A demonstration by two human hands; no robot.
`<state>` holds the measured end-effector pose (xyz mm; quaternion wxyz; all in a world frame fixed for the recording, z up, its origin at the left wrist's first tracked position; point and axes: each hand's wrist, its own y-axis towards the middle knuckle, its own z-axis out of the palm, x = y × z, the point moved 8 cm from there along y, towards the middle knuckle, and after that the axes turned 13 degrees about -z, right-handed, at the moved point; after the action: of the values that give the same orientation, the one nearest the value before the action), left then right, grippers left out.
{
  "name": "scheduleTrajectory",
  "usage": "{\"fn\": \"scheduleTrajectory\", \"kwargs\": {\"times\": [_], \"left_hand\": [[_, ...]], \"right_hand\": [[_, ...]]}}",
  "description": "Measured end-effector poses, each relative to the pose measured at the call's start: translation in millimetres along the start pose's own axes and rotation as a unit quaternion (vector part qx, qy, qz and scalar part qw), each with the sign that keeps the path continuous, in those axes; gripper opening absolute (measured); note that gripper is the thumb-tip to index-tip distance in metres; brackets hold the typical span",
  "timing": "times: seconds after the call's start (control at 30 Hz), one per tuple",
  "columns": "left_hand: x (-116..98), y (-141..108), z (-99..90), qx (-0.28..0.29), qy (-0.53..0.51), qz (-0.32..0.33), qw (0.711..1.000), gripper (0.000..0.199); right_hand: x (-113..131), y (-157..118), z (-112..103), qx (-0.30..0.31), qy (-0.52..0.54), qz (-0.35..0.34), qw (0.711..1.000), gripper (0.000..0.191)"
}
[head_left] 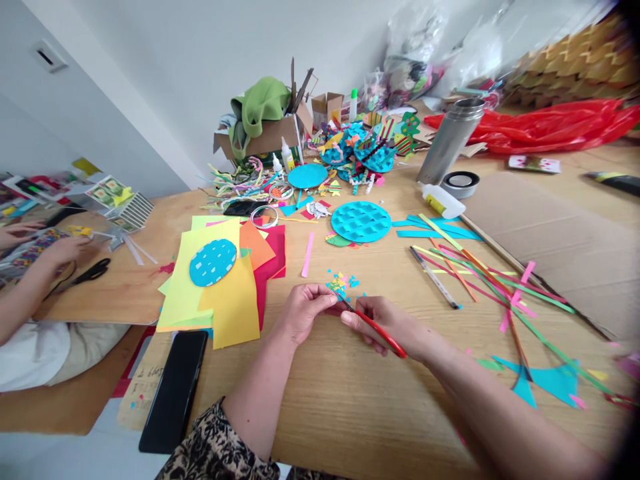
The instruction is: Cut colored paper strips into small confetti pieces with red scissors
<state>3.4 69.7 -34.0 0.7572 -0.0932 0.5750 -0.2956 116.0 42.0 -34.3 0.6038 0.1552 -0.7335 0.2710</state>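
Red-handled scissors (376, 328) are gripped in my right hand (393, 327), their blades pointing left toward my other hand. My left hand (305, 310) pinches thumb and forefinger together at the blade tips; whatever is between them is too small or hidden to make out. Just beyond the fingertips lies a little heap of paper snippets (343, 283), blue, yellow and pink. A pink paper strip (307, 255) rests on the table behind my left hand. To the left, a blue spotted paper disc (213, 263) sits on yellow sheets (173, 293).
A black phone (173, 393) lies front left. Scalloped blue disc (361, 221), pen (435, 277), paper strips (500, 283), glue bottle (443, 201) and steel flask (450, 141) occupy the back and right. At far left, another person's hand (67, 253) is near black scissors (93, 271).
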Motion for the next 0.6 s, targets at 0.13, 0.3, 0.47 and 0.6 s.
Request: {"fn": "scheduleTrajectory", "kwargs": {"times": [0.13,0.3,0.47,0.6], "left_hand": [[0.2,-0.4,0.8,0.001,-0.004,-0.006,1.000,0.010],[-1.1,-1.5,1.5,-0.004,-0.009,-0.011,1.000,0.011],[-0.6,-1.3,2.2,-0.002,-0.015,-0.015,1.000,0.012],[0.5,-0.9,2.0,0.002,-0.017,-0.017,1.000,0.012]], "right_hand": [[-2.1,0.2,-0.8,-0.008,-0.010,-0.002,1.000,0.046],[-10.2,1.8,-2.4,-0.022,-0.013,-0.001,1.000,0.046],[-9.4,2.4,-3.6,-0.029,-0.017,0.001,0.999,0.047],[-5.8,1.9,-4.0,-0.032,-0.016,0.016,0.999,0.048]]}}
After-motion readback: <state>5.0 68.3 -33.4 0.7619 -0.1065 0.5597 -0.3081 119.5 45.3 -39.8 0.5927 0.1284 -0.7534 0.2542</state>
